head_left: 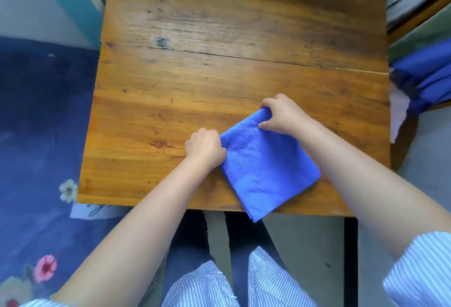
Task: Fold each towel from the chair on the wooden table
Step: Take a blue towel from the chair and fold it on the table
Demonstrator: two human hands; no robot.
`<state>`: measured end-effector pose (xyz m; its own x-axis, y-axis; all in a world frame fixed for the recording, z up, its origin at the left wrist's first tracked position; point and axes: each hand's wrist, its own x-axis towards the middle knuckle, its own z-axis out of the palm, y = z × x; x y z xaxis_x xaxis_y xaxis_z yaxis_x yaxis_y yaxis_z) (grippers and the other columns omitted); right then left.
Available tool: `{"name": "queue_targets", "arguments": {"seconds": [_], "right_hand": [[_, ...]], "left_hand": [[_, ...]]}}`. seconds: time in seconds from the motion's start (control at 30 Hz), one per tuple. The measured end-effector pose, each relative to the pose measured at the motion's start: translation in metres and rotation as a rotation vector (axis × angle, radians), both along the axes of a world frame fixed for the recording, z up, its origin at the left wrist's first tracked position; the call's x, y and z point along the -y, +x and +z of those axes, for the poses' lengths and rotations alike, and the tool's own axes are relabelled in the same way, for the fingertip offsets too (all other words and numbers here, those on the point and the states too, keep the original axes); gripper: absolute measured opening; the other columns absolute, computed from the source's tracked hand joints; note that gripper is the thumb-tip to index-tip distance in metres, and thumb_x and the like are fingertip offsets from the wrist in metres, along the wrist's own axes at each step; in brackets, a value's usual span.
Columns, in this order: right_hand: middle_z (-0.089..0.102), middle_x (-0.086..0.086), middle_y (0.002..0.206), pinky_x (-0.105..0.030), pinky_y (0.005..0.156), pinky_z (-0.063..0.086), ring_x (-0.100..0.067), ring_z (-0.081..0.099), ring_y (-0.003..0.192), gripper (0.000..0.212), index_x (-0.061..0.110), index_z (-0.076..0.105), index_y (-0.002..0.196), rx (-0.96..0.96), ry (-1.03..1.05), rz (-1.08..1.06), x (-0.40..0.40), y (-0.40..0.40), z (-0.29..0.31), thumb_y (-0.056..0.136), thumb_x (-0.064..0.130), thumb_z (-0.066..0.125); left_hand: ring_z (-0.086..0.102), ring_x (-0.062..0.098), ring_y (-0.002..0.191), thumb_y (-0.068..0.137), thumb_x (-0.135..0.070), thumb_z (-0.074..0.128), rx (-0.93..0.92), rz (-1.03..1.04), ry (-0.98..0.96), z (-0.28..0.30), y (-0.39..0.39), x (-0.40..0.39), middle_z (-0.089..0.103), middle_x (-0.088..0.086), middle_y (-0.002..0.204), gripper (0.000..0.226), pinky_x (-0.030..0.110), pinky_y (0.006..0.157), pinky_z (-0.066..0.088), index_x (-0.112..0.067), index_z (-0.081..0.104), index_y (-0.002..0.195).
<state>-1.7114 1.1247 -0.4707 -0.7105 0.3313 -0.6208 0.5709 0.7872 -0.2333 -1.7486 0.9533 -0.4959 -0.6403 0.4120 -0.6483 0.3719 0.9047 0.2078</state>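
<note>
Here both hands, left hand (206,147) and right hand (280,115), seemingly pinch the blue towel (266,162).

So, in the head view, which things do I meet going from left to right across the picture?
Flowered blue cloth → left hand → blue towel → right hand → pile of blue towels.

The single head-worn camera looked steeply down, close above the wooden table's (219,26) near edge.
</note>
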Motion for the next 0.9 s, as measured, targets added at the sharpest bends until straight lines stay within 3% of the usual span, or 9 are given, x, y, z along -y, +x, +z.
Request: {"name": "queue_targets", "arguments": {"seconds": [0.13, 0.2, 0.3, 0.37, 0.47, 0.57, 0.7, 0.8, 0.9], "right_hand": [[0.053, -0.007, 0.101, -0.024, 0.068, 0.031, -0.025, 0.05, 0.102, 0.034, 0.009, 0.057, 0.105, -0.01, -0.043, 0.068, -0.007, -0.006, 0.006, 0.076, 0.019, 0.069], [0.048, 0.0, 0.079, -0.027, 0.058, 0.027, -0.024, 0.048, 0.09, 0.02, 0.012, 0.054, 0.08, -0.026, -0.069, 0.094, -0.011, -0.007, 0.014, 0.073, 0.019, 0.071], [0.033, 0.004, 0.06, -0.028, 0.048, 0.021, -0.021, 0.036, 0.073, 0.044, 0.018, 0.03, 0.056, -0.099, -0.138, 0.127, -0.012, -0.013, 0.032, 0.071, 0.017, 0.071], [0.032, 0.004, 0.059, -0.027, 0.049, 0.021, -0.02, 0.034, 0.071, 0.045, 0.019, 0.028, 0.055, -0.185, -0.223, 0.16, -0.005, -0.02, 0.052, 0.071, 0.012, 0.07], [0.033, 0.006, 0.06, -0.019, 0.048, 0.025, -0.019, 0.033, 0.069, 0.042, 0.021, 0.029, 0.056, -0.313, -0.32, 0.256, 0.011, -0.035, 0.084, 0.071, 0.001, 0.063], [0.033, 0.009, 0.062, -0.01, 0.049, 0.027, -0.019, 0.031, 0.07, 0.044, 0.024, 0.028, 0.056, -0.457, -0.351, 0.409, 0.045, -0.049, 0.117, 0.07, -0.008, 0.055], [0.037, -0.002, 0.059, -0.027, 0.054, 0.021, -0.02, 0.034, 0.067, 0.049, 0.023, 0.025, 0.053, -0.662, -0.412, 0.553, 0.104, -0.06, 0.153, 0.066, -0.018, 0.05], [0.047, -0.018, 0.063, -0.023, 0.052, 0.024, -0.023, 0.036, 0.063, 0.049, 0.021, 0.027, 0.055, -0.825, -0.49, 0.708, 0.164, -0.06, 0.181, 0.065, -0.022, 0.048], [0.061, -0.028, 0.084, -0.03, 0.057, 0.026, -0.028, 0.044, 0.067, 0.033, 0.012, 0.041, 0.069, -0.874, -0.528, 0.803, 0.233, -0.049, 0.206, 0.071, -0.021, 0.045]], "left_hand": [[0.044, 0.035, 0.121, 0.088, -0.02, 0.049, 0.101, 0.05, -0.049, 0.002, -0.001, -0.005, 0.045, 0.019, 0.128, 0.033, 0.038, 0.096, 0.041, -0.005, 0.054, 0.117], [0.048, 0.034, 0.118, 0.087, -0.019, 0.049, 0.121, 0.065, -0.031, 0.008, -0.001, -0.003, 0.05, 0.019, 0.125, 0.031, 0.034, 0.088, 0.042, -0.004, 0.053, 0.114], [0.053, 0.032, 0.109, 0.086, -0.015, 0.051, 0.118, 0.158, 0.054, 0.027, -0.007, 0.008, 0.057, 0.018, 0.117, 0.018, 0.028, 0.072, 0.034, -0.005, 0.051, 0.101], [0.053, 0.033, 0.104, 0.084, -0.013, 0.052, 0.051, 0.256, 0.115, 0.047, -0.012, 0.022, 0.059, 0.018, 0.111, 0.009, 0.03, 0.069, 0.034, -0.01, 0.045, 0.088], [0.053, 0.032, 0.097, 0.083, -0.014, 0.055, -0.077, 0.423, 0.193, 0.081, -0.02, 0.05, 0.06, 0.014, 0.099, 0.019, 0.034, 0.069, 0.039, -0.014, 0.039, 0.074], [0.048, 0.029, 0.083, 0.081, -0.012, 0.054, -0.247, 0.572, 0.268, 0.118, -0.018, 0.09, 0.053, 0.006, 0.083, 0.032, 0.031, 0.062, 0.034, -0.021, 0.031, 0.062], [0.041, 0.028, 0.072, 0.077, -0.005, 0.051, -0.509, 0.781, 0.303, 0.163, -0.005, 0.15, 0.048, 0.002, 0.07, 0.034, 0.029, 0.058, 0.031, -0.023, 0.028, 0.06], [0.041, 0.025, 0.071, 0.078, -0.008, 0.056, -0.687, 0.872, 0.324, 0.198, 0.017, 0.208, 0.048, 0.001, 0.068, 0.027, 0.028, 0.059, 0.028, -0.022, 0.035, 0.068], [0.042, 0.024, 0.079, 0.081, -0.013, 0.06, -0.798, 0.951, 0.296, 0.23, 0.054, 0.273, 0.05, 0.007, 0.076, 0.025, 0.029, 0.061, 0.031, -0.02, 0.037, 0.075]]}}
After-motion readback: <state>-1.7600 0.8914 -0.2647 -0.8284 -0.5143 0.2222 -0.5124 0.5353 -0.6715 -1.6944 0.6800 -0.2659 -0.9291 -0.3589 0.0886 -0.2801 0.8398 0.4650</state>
